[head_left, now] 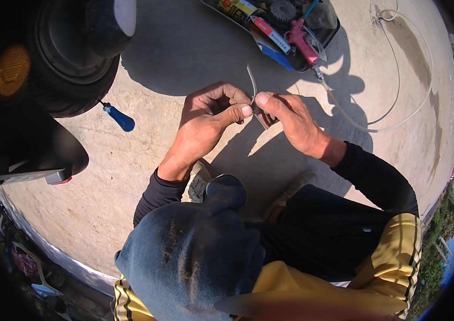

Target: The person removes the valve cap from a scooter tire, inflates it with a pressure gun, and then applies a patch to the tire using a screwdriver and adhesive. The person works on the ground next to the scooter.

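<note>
Both hands meet in front of my body, above the concrete ground. My left hand [205, 122] is closed in a pinch, thumb against bent fingers, on a thin pale strip [252, 80] whose free end points up and away. My right hand [290, 117] pinches at the same strip's lower part, its thumb close to the left fingertips. A flat greyish-brown piece [262, 119] shows beneath the right fingers; whether it belongs to the strip I cannot tell. Fingertips hide where the strip is gripped.
A blue-handled screwdriver [119, 117] sticks out beside the black tyre [69, 99] at left, near an orange reflector [12, 71]. At the far side, a tray [334, 40] holds a pink air gun [302, 43], a gear [283, 9] and boxes. A clear hose [344, 113] loops right.
</note>
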The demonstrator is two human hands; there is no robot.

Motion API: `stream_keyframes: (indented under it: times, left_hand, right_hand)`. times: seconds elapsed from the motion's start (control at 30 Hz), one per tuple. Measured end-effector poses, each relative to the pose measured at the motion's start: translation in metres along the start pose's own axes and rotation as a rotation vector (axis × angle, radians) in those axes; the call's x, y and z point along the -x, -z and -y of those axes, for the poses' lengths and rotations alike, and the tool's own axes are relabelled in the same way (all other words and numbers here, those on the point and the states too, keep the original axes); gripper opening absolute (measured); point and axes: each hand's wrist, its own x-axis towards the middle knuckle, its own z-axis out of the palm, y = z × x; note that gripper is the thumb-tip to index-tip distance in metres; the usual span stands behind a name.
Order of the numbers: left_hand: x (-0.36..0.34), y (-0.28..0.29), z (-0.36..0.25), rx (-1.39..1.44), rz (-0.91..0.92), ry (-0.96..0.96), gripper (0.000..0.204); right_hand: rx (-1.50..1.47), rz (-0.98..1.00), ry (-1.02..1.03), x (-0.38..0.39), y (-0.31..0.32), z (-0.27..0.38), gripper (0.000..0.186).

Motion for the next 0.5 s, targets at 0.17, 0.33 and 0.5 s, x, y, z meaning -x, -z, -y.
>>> stream_keyframes:
  times: [0.17, 0.33, 0.5]
  left_hand:
    - [0.002, -0.008, 0.001, 0.018, -0.047, -0.075, 0.009]
    - [0.001, -0.018, 0.016, 0.003, -0.045, -0.323, 0.009]
    - [0.002, -0.011, 0.022, -0.325, 0.056, -0.506, 0.008]
  right_hand:
    - [-0.117, -0.095, -0.064, 0.002, -0.002, -0.007, 0.062]
    - [-0.384, -0.184, -0.109, 0.001, -0.008, -0.006, 0.052]
    - [-0.470, -0.386, -0.044, -0.010, 0.001, 0.004, 0.050]
